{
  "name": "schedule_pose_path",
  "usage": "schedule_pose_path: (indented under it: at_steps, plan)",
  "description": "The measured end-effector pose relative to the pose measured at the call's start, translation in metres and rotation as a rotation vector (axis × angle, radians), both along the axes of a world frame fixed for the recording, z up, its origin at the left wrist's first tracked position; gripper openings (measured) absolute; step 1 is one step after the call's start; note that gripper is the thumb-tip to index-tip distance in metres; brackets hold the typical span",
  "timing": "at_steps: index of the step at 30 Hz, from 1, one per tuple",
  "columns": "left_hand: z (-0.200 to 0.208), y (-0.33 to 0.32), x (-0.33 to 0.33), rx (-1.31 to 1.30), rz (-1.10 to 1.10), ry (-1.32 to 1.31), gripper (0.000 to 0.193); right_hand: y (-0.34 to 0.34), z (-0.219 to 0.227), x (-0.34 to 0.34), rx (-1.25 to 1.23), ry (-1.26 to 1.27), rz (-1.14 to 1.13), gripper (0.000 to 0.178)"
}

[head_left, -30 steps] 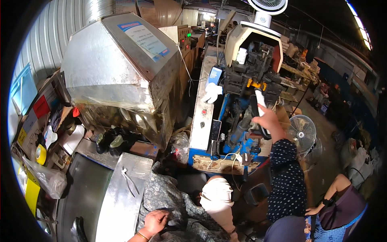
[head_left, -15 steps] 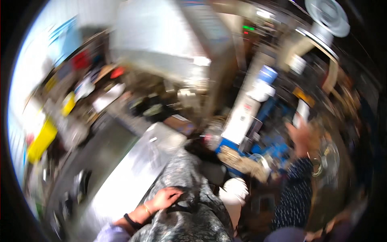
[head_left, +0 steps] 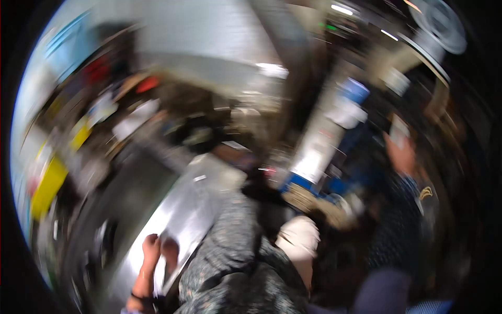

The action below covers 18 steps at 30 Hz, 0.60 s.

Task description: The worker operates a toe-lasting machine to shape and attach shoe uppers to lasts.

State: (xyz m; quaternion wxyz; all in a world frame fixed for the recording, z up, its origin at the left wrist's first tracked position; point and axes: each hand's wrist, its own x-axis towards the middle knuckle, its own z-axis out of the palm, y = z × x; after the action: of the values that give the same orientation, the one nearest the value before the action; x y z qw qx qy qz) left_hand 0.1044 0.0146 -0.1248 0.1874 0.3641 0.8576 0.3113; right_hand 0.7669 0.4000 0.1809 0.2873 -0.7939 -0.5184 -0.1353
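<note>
Change: compared with a second ago the whole view has swung and blurred; the left hand [head_left: 151,246], which lay at the bottom edge on mottled grey cloth, now sits further left on the steel sheet [head_left: 183,209], and the big metal hood has slid toward the top of the frame.
Left hand: lower left of the frame, forearm rising from the bottom edge with a dark band at the wrist; fingers look curled on the sheet's near end, but blur hides whether they clasp anything, so I cannot tell.
Right hand: not in the picture.
Steel sheet: a pale, shiny slab running from lower left up toward the centre; the hand rests on its lower end, touching it.
Edges: the sheet's right edge lies against the grey mottled cloth [head_left: 235,261]; its left edge borders a darker metal surface [head_left: 130,188].
Open room: the sheet's bare upper stretch lies free above the hand; left of it, cluttered shelves with a yellow container [head_left: 49,186].
Other person: at right, a dark dotted sleeve [head_left: 400,230] lifts a hand [head_left: 401,154] holding a small pale object [head_left: 400,131], well apart from the sheet.
Beyond: blue machine parts [head_left: 355,91] upper right, a round fan [head_left: 439,23] at the top right corner.
</note>
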Motion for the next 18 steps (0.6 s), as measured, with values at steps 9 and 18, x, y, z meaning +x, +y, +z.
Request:
schedule_pose_path:
  at_steps: [9,18]
  plan:
    - [0.069,0.191,0.267,0.218,-0.962,-0.838,0.015,-0.065,-0.086,0.084,0.617,-0.133,-0.157,0.035]
    - [0.047,0.164,0.308,-0.136,-1.551,-0.519,0.029,-0.161,-0.246,-0.059,0.217,0.254,0.315,0.020]
